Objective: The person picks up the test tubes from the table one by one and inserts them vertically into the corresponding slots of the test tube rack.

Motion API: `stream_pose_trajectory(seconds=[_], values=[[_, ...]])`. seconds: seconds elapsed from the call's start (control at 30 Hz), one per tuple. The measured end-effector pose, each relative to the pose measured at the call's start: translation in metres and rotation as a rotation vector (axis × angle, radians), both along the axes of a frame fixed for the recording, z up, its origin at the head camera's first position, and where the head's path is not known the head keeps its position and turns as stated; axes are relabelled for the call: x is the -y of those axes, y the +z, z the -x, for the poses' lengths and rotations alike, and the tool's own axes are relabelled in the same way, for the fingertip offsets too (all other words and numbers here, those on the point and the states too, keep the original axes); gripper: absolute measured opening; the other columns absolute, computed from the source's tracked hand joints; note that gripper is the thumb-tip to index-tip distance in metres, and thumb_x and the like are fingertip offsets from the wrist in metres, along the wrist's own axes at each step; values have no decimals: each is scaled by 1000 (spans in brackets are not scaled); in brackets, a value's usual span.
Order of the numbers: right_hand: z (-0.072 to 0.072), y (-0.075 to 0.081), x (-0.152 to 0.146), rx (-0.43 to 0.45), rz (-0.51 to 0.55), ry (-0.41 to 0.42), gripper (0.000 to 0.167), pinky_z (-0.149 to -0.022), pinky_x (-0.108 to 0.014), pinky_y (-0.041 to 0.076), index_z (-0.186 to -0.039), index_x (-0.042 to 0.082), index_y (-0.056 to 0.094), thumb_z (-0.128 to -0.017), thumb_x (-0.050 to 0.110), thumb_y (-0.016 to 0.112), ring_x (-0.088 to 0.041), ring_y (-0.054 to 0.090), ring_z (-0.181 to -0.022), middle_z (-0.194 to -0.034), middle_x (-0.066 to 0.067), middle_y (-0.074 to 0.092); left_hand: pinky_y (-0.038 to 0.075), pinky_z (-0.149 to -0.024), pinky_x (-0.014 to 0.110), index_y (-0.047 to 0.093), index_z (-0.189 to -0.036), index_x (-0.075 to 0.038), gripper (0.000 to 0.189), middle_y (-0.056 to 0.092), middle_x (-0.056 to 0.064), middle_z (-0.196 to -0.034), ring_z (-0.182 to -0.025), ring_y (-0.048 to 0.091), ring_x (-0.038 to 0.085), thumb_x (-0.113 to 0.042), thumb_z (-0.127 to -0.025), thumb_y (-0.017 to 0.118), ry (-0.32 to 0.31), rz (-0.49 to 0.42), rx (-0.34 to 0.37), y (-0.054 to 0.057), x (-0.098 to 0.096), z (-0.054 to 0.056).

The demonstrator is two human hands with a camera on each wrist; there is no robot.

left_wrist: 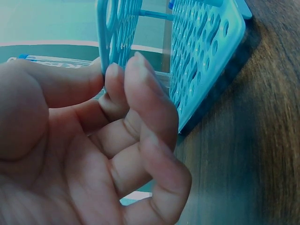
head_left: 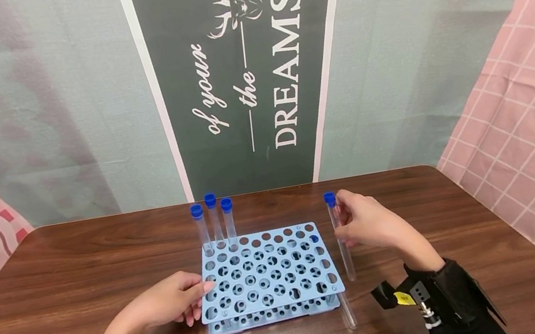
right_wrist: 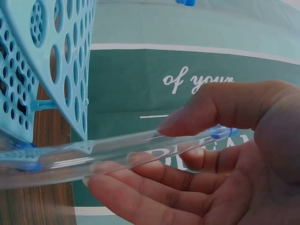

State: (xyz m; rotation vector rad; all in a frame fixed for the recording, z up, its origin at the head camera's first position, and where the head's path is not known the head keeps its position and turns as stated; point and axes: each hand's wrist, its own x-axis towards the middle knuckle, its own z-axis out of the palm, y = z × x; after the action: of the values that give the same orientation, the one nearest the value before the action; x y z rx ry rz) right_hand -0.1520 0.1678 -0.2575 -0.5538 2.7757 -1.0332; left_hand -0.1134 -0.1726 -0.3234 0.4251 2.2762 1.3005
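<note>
A light-blue test tube rack (head_left: 279, 306) with two perforated plates stands on the table. My left hand (head_left: 175, 300) grips its left edge, thumb on the upper plate and fingertips underneath; in the left wrist view that thumb meets the plate's rim (left_wrist: 101, 51). My right hand (head_left: 367, 220) pinches a clear test tube (head_left: 342, 248) with a blue cap, between thumb and fingers. The tube is nearly upright, just right of the rack, cap at the top. In the right wrist view the tube (right_wrist: 117, 152) crosses in front of the rack's corner.
Three blue-capped tubes stand in the rack's back left: one left (head_left: 203, 232), one middle (head_left: 215, 222), one right (head_left: 230, 228). Another tube (head_left: 349, 314) lies on the table, partly under the rack's right side. Behind the brown table (head_left: 77, 261) hangs a printed cloth (head_left: 257, 168).
</note>
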Motion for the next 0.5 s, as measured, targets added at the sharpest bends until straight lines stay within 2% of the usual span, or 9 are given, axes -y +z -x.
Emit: stream_pose_trajectory(seconds=[0.27,0.5], values=[[0,2,0,-4,-3,-4,22,-53,-28,51,-89,-1,43,-77,-5,61,-21,58,-58,-72,-8,46,32,-42,18,50,-69,-3,36,50,0,-57,-47,46,10,-27,-96,48,-5,-2,12,-1,0,1],[-1,3,0,-23,-19,2,21,-53,-28,50,-89,0,43,-78,-4,60,-17,56,-57,-72,-7,47,33,-42,18,50,-69,-3,35,50,0,-57,-47,47,11,-27,-96,48,-11,1,-2,0,1,1]])
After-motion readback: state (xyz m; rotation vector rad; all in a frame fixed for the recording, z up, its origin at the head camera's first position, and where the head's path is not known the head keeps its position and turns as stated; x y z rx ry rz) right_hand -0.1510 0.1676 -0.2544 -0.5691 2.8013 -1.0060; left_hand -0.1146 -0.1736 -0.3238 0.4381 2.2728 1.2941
